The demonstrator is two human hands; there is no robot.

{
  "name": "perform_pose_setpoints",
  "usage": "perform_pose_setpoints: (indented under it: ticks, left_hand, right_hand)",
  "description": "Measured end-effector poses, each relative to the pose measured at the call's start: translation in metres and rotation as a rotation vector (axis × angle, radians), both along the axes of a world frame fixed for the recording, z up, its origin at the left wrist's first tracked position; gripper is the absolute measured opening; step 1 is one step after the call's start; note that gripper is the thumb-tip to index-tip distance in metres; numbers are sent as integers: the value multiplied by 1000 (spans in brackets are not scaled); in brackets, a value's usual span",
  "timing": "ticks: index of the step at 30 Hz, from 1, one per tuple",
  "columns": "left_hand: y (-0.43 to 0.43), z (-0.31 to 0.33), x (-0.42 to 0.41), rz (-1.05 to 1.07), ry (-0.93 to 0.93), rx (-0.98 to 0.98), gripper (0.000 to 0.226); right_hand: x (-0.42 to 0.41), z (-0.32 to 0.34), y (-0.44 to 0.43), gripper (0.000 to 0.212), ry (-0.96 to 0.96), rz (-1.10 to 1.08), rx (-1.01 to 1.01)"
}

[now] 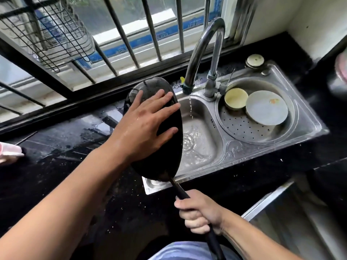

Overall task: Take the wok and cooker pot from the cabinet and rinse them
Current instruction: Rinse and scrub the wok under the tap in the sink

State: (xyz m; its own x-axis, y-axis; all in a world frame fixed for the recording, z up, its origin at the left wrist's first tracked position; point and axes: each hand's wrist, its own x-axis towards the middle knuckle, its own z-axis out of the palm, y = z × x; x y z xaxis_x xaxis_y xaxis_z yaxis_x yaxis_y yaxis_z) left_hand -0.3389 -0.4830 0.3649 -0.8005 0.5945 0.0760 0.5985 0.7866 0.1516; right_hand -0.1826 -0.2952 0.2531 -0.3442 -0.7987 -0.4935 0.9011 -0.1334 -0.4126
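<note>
While the wok [161, 147] stands tilted on edge over the sink [202, 147], right hand [199, 212] clamped on its handle, left hand [144, 124] flat, fingers spread, on its underside. Thin stream from faucet [204, 53] misses; advise turning the soiled back under it while rubbing.

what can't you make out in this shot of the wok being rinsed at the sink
Head view:
- Inside of the black round wok: turned away; only its back shows, under the left hand.
- Wok's long black handle: partly wrapped by the right hand, its end cut off by the bottom edge.
- Cooker pot: not in view.
- Pink object: cut off by the left edge, blurred.
</note>
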Motion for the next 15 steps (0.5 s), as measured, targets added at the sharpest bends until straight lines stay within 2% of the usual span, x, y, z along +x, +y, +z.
perform_pose_setpoints:
  ticks: [5, 9, 12, 15]
  left_hand:
    - [11, 3, -5, -12, 0, -49, 62]
    - [2, 10, 4, 48, 7, 16, 58]
    - [-17, 17, 24, 187, 56, 146, 49]
    - [-40, 20, 55, 381, 129, 287, 37]
  right_hand:
    - [-2, 4, 1, 45, 21, 14, 26]
    - [-7, 8, 5, 35, 115, 25, 161]
    - [-14, 10, 14, 32, 250, 85, 325]
    - [-23, 18, 22, 27, 490, 177, 517]
